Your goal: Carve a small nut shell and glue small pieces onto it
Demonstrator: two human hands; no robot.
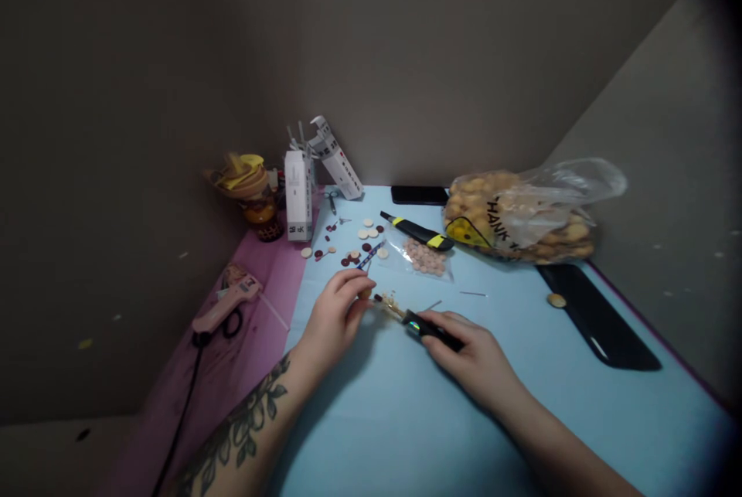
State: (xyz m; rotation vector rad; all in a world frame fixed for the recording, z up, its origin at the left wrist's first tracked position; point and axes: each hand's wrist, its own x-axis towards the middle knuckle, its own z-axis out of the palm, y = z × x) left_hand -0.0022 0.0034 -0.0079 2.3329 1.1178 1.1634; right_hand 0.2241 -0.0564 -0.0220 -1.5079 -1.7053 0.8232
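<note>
Big plastic bag [525, 222] well beyond the right hand [472, 354] is stuffed with tan round bits. Small zip bag [426, 257] just ahead of both hands holds pinkish discs. On the table [406, 420], the right hand grips a black tool [432, 329] and the left hand [336, 315] pinches a tiny stick [387, 304] between them, too small to make out.

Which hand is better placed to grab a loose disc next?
Probably left. The left hand sits nearest the discs; the right hand is farther and grips the black tool.

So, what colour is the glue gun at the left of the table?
The glue gun is pink, clearest in the head view.
</note>
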